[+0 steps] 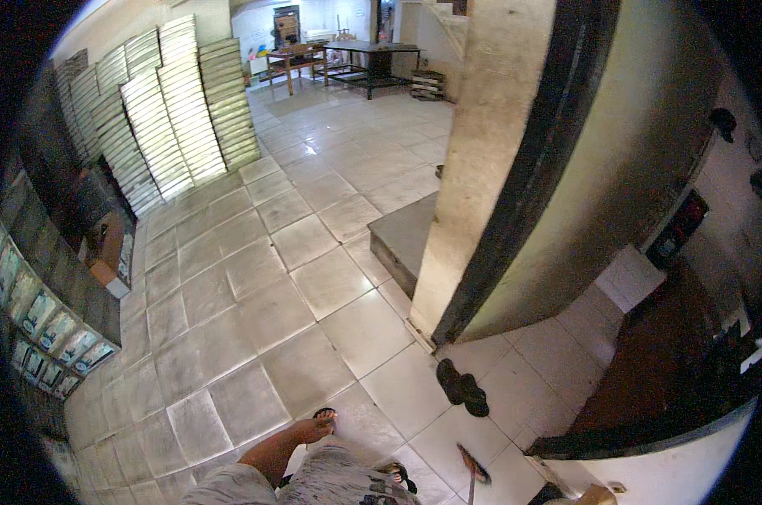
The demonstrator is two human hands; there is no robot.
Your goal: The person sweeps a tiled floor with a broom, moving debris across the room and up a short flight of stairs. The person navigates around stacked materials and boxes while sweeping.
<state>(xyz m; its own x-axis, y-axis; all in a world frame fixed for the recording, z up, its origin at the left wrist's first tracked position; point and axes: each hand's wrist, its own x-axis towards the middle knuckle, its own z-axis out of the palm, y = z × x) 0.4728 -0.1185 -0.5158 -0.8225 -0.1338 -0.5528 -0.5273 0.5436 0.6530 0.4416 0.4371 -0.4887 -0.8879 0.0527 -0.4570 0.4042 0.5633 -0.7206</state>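
Neither my left hand nor my right hand can be made out. At the lower edge I see my legs in grey patterned shorts point(351, 475), with one sandalled foot point(322, 419) set forward on the tiles and the other foot point(398, 474) further back to the right. Right of it a narrow dark and brown shape point(472, 465) lies low, too blurred to name. A tan shape point(598, 495) is cut off by the lower right edge, beside a pale panel; I cannot tell what it is.
Black slippers point(463, 389) lie in the doorway by a thick pillar point(490, 118). A low step point(402, 236) juts out behind it. Tall stacks of pale slabs point(175, 105) line the left wall, with boxes point(53, 324) nearer. Tables point(368, 52) stand at the back.
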